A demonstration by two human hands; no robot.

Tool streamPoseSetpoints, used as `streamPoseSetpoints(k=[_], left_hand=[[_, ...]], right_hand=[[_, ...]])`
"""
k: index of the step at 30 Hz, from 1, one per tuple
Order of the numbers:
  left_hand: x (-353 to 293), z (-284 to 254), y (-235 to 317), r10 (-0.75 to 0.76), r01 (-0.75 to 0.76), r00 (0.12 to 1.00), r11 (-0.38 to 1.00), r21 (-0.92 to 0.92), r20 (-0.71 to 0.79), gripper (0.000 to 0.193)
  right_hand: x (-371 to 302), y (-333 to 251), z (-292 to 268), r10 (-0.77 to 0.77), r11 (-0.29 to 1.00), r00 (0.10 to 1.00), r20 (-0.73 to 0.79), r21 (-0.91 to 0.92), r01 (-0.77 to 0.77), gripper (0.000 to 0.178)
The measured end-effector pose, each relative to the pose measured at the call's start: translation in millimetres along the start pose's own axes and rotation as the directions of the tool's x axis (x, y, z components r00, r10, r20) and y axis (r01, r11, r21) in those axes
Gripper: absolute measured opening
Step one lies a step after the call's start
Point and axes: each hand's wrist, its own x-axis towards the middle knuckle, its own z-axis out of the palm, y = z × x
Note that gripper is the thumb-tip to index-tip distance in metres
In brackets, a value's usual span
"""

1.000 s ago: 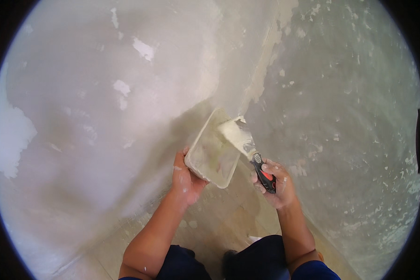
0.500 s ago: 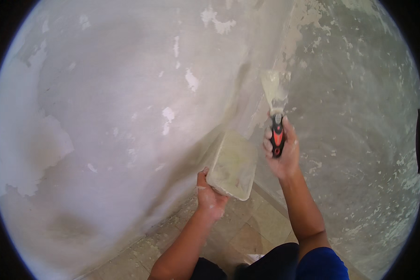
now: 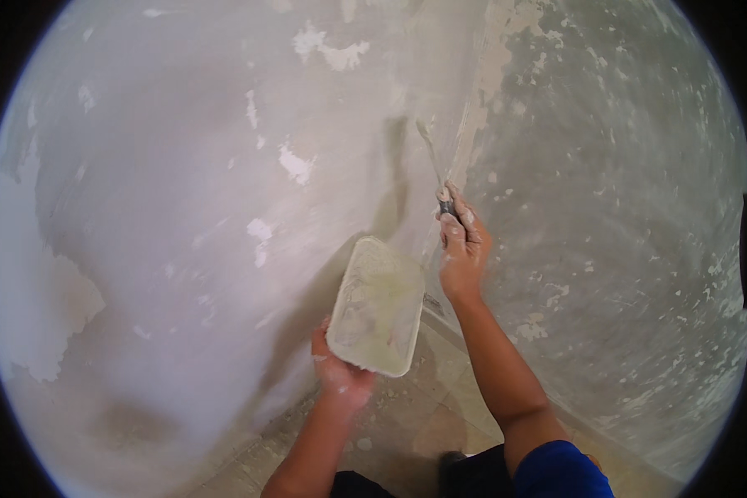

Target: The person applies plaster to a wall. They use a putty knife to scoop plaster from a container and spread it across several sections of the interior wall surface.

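Observation:
My left hand (image 3: 340, 371) is closed around the lower left side of a pale rectangular tub (image 3: 379, 307), whose inside is smeared with a light yellowish-white paste. Up and to the right, my right hand (image 3: 463, 241) grips the dark handle of a putty knife (image 3: 431, 153). Its blade points upward and shows nearly edge-on, coated with paste, close to the wall corner; whether it touches the wall I cannot tell. White residue dots the fingers of my right hand.
A pale plastered wall (image 3: 183, 174) with white patches stands on the left. It meets a darker grey, speckled wall (image 3: 606, 207) at a corner running upward. Below lies a tiled floor (image 3: 398, 427) with specks of debris, and my legs show at the lower edge.
My right hand has moved left and turned the putty knife, so its blade now shows edge-on instead of flat. The tub has shifted left and slightly down with my left hand.

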Motion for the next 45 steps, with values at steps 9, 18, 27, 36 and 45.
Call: streamPoseSetpoints(k=[9,18,27,36,45], left_hand=[[-37,-5,40,0.084,-0.090,0.994,0.993,0.081,0.068,0.060],[-49,-1,41,0.122,-0.126,0.992,0.975,0.184,0.032,0.060],[-41,4,28,0.060,-0.073,0.996,0.975,0.208,0.069,0.067],[-46,5,29,0.061,-0.064,0.998,0.969,0.240,0.023,0.064],[-45,3,37,0.106,-0.117,0.993,0.953,0.280,0.055,0.061]], right_hand=[[6,48,50,-0.273,0.961,0.962,0.017,-0.042,0.274,0.042],[-47,83,24,-0.211,0.958,0.960,0.184,-0.155,0.240,0.053],[13,27,-16,-0.271,0.948,0.954,0.126,-0.137,0.287,0.050],[38,-16,-15,-0.108,0.966,0.945,0.308,-0.192,0.173,0.048],[-16,57,-88,-0.122,0.939,0.951,0.284,-0.277,0.203,0.044]])
